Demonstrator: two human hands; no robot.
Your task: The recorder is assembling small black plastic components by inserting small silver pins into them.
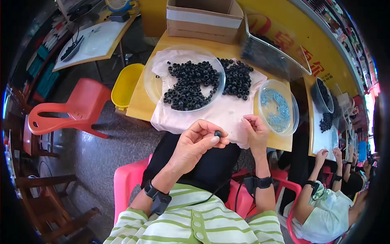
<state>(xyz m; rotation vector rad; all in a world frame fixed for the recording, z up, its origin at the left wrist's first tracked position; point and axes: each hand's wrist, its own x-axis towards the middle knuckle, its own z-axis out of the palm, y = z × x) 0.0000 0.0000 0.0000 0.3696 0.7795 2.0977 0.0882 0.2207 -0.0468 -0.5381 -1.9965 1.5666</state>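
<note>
Between the thumb and fingers of my left hand [199, 140] is a small round black piece [218, 133], held just off the table's front edge. My right hand [256, 132] is closed in a pinch above the pink cloth [227, 118]; whatever its fingertips hold is too small to make out. Beyond my hands, a clear round tub [149, 87] contains many small black pieces with holes [191, 81]. More of these black pieces [237, 79] lie loose on the cloth to its right. Nearest my right hand stands a clear round tub [295, 122] with small bluish transparent bits [276, 110].
A cardboard box [203, 30] and a clear bin [280, 61] of dark pieces stand at the back. Left of the wooden table [140, 103] are a yellow bin [126, 85] and a red chair [87, 101]. A co-worker [325, 207] sits at another table on the right.
</note>
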